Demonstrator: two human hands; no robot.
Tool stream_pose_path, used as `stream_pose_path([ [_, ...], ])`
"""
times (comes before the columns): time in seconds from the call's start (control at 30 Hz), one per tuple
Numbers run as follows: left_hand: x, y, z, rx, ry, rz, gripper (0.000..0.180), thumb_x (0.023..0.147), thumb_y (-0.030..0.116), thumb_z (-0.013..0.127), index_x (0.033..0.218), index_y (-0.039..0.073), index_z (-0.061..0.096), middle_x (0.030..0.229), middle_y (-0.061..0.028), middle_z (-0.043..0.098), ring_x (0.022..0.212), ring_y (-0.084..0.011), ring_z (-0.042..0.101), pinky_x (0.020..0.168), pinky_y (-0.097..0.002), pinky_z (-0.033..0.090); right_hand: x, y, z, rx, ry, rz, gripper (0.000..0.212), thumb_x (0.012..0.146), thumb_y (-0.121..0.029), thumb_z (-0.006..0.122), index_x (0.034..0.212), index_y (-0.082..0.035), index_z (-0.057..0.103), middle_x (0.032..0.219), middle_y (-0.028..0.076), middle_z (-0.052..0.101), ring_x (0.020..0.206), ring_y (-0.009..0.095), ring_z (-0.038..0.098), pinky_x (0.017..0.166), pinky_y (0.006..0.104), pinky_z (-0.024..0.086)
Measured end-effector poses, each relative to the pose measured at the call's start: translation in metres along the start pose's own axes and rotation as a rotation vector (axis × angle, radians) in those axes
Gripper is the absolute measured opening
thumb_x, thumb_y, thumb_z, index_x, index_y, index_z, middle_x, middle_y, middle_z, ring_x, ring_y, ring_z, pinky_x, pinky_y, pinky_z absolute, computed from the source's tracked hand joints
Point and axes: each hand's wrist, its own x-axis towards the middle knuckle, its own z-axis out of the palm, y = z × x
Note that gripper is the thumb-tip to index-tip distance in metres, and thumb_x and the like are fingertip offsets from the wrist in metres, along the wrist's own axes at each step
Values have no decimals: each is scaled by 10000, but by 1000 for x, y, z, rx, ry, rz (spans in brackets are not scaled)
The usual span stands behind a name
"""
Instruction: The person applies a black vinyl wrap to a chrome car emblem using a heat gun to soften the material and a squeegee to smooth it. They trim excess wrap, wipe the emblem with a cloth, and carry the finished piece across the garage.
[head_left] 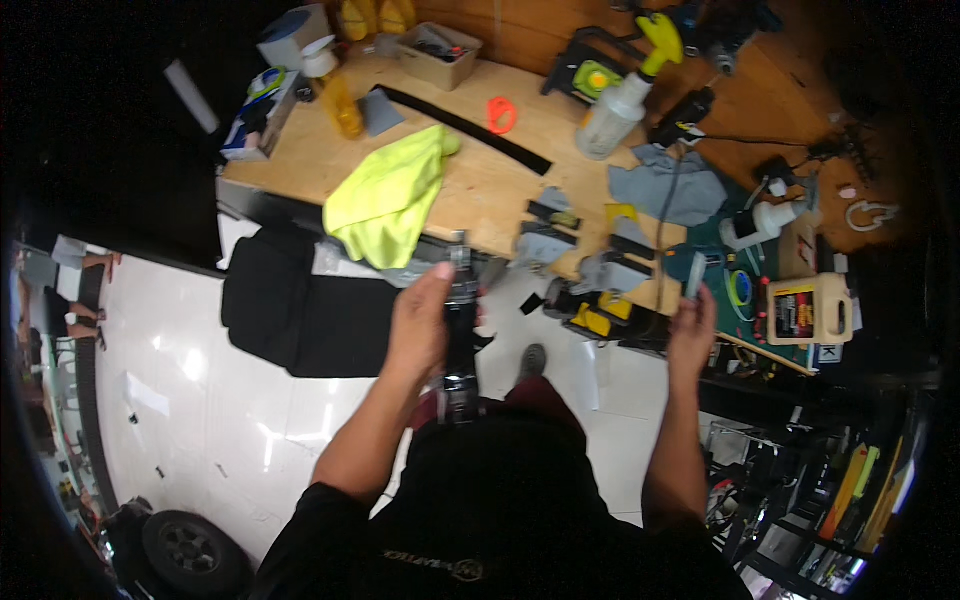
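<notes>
A long, glossy black part (461, 335) points away from the person, its long axis running near to far on the bench's (485, 205) near side, gripped between thumb and wrapped fingers of the left hand (420, 318), while the right hand's (690, 328) fingers narrowly pinch a small pale strip (696, 272).

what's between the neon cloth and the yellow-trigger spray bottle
Head view: a black strip and an orange ring-shaped thing lie on the bench between them.

We seem to be in a workshop: tabletop (482, 200) at twelve o'clock, spray bottle (612, 118) at one, jug (838, 308) at three, wheel (190, 552) near eight.
</notes>
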Motion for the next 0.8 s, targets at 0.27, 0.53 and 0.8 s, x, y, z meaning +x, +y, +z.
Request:
stream_pose_path([
  [0.27,-9,-24,48,-76,126,41,383,979,376,459,1004,3,539,811,-125,628,635,-186,606,574,-298,528,100,51,73,-384,-329,-170,423,820,39,482,1238,0,531,1057,291,569,999,430,559,890,428,450],
  [0.53,-26,-70,88,-433,84,-149,464,929,346,428,1208,-24,457,1009,-184,594,861,-263,602,781,-388,525,121,80,74,-459,-385,-497,357,813,17,524,1169,13,546,966,228,570,942,372,559,798,427,471],
  [0.8,-55,-111,100,-597,-35,-276,555,989,483,271,1260,24,426,1075,-168,589,837,-264,637,761,-391,557,94,59,-44,-53,-179,-397,255,933,-83,521,1158,30,554,1052,153,565,899,199,582,738,311,506],
])
